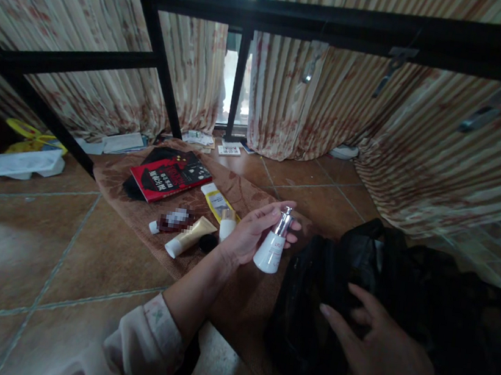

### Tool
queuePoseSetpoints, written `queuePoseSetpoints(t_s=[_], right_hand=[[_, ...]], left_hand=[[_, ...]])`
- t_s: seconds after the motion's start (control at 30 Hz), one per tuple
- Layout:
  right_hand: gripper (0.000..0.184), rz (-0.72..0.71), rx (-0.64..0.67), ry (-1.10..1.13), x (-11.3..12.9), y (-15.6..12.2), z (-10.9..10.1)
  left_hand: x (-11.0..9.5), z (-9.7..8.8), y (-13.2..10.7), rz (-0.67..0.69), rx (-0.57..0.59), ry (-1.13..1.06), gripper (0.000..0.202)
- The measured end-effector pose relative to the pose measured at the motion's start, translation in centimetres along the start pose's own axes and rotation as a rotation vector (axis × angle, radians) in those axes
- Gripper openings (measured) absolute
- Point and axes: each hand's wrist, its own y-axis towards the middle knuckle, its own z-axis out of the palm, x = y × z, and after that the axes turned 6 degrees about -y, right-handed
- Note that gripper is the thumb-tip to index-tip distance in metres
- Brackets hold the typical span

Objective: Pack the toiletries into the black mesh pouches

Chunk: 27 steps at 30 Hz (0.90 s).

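My left hand (251, 231) holds a small white pump bottle (270, 248) with a silver top, raised above a brown patterned mat (245, 300). Spread flat on a black bag (428, 309) at the lower right lies my right hand (377, 345), its fingers apart. On the mat behind the bottle lie a gold tube (190, 236), a yellow tube (219, 203), a small dark tube (172, 219) and a red and black book (169, 175).
A black metal frame (345, 28) crosses overhead, with posts dropping to the tiled floor (62, 249). Striped curtains (335, 106) hang behind. Papers (122, 142) and a white packet (20, 163) lie at the far left.
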Motion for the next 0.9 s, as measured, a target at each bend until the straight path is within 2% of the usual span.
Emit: queuePoseSetpoints(t_s=[0.3,0.9], right_hand=[[0.061,-0.026,-0.036,-0.022,-0.24,0.01,0.2],[0.06,-0.026,-0.013,-0.009,-0.24,0.13,0.3]], left_hand=[[-0.01,-0.06,0.02,0.005,0.013,0.008,0.037],[-0.15,-0.01,-0.02,0.0,0.017,0.01,0.038]])
